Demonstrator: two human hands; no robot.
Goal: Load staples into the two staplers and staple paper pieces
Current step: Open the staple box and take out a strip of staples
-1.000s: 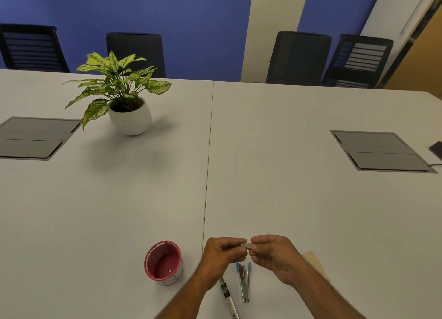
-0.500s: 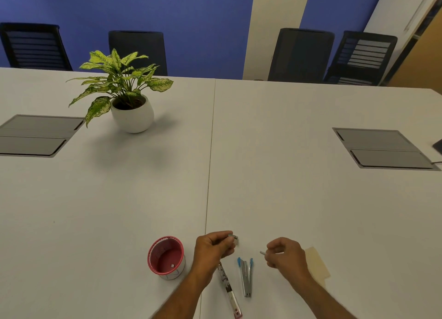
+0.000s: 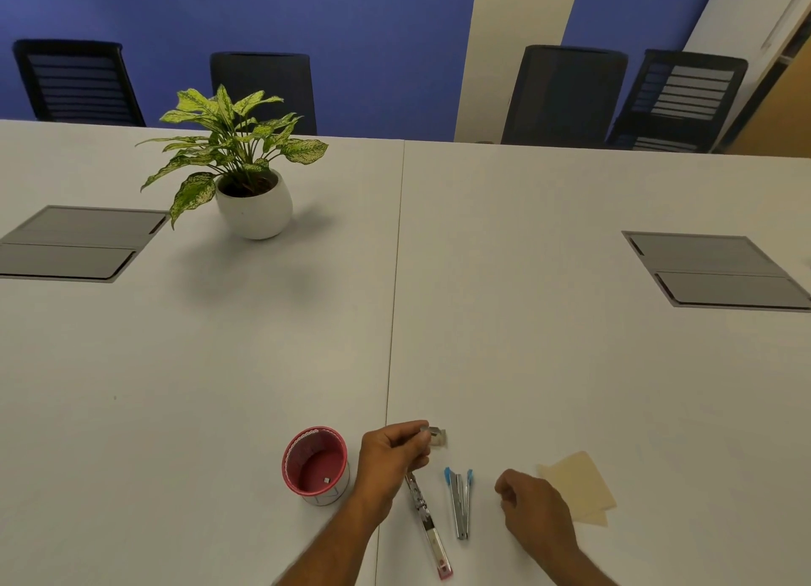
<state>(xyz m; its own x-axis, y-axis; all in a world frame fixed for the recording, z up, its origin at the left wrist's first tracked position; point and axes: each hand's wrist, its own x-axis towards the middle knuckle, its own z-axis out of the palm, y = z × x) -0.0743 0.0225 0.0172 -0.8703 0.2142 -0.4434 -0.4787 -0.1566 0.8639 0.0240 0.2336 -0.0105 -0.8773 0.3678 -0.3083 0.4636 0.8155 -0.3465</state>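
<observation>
My left hand (image 3: 390, 458) pinches a small silver block of staples (image 3: 436, 435) just above the table. Below it lies a pink stapler (image 3: 429, 528), opened out flat, its top end under my left hand. A blue stapler (image 3: 459, 502) lies open beside it on the right. My right hand (image 3: 537, 508) hovers just right of the blue stapler with fingers curled as in a pinch; the thin staple strip it pinched is hidden now. Beige paper pieces (image 3: 581, 482) lie right of that hand.
A red mesh cup (image 3: 293, 451) stands left of my left hand with one small staple piece inside. A potted plant (image 3: 252, 199) stands at the far left. Two grey cable hatches (image 3: 715, 269) sit in the table, and chairs line the far edge.
My hands, joined on the staples a second ago, have pulled apart. The left stays up with the staple block; the right has dropped down and right, beside the blue stapler.
</observation>
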